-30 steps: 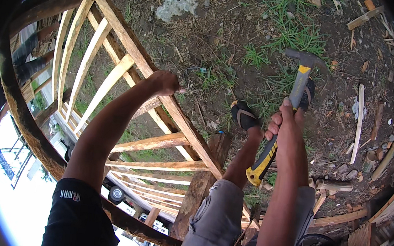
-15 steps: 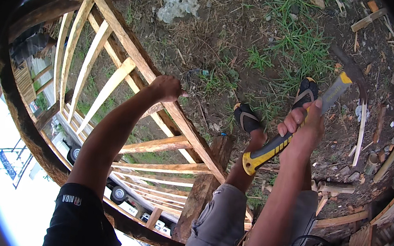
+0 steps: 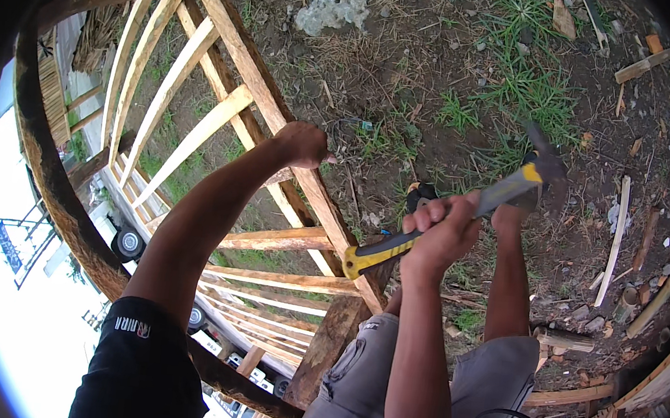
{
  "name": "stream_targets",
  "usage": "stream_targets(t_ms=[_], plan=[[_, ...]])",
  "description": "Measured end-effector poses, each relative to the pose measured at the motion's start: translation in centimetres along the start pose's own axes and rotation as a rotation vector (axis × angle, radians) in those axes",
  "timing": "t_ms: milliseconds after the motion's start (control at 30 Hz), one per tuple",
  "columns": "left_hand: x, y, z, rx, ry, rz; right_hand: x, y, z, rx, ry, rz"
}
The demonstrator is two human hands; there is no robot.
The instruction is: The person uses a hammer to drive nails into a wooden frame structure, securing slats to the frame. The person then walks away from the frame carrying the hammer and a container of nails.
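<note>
Right hand (image 3: 449, 227) clamping hammer (image 3: 508, 190); left hand (image 3: 301, 145) resting at beam (image 3: 325, 208), fingers curling, grip unclear. Stray swing could be endangering left knuckles.

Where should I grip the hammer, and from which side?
Probably the black-and-yellow handle, from below in the picture: it's slim and slants down-left from the metal head; the right hand wraps it from that side.

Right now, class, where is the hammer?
In the head view, the hammer is right of centre, gripped in the right hand, its yellow butt end overlapping the long wooden beam in the picture.
</note>
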State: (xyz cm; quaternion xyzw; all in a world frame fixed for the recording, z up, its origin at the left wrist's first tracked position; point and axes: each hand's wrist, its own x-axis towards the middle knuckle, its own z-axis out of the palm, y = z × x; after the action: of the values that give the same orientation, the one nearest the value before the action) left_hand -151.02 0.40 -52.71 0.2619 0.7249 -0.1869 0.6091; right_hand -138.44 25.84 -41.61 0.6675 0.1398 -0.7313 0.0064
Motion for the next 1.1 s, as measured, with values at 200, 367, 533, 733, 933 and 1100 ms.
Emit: stream_targets(t_ms=[200, 367, 533, 733, 933, 1100], plan=[[-2.0, 0.2, -0.1, -0.092, 0.173, 0.034, 1.1, 6.6, -7.9, -0.504, -0.256, 0.377], [-4.0, 3.8, 7.6, -0.807, 1.170, -0.589, 3.3, 0.2, -10.6, -1.330, -0.358, -0.076], [-2.0, 4.2, 17.1, -2.966, 0.774, -0.738, -0.5, 2.4, -5.2, -1.905, -0.711, -0.628], [1.1, 2.5, 21.3, -3.021, 0.674, -0.318, -0.8, 6.6, 2.3, -2.156, -1.225, -0.773], [1.6, 3.2, 19.9, -2.953, 0.986, -0.286, 2.3, 8.3, 6.3, -2.338, -1.365, -0.964], [0.2, 3.7, 18.4, -3.225, 0.811, -0.400, 2.8, 8.1, 6.5, -2.409, -1.432, -0.959]])
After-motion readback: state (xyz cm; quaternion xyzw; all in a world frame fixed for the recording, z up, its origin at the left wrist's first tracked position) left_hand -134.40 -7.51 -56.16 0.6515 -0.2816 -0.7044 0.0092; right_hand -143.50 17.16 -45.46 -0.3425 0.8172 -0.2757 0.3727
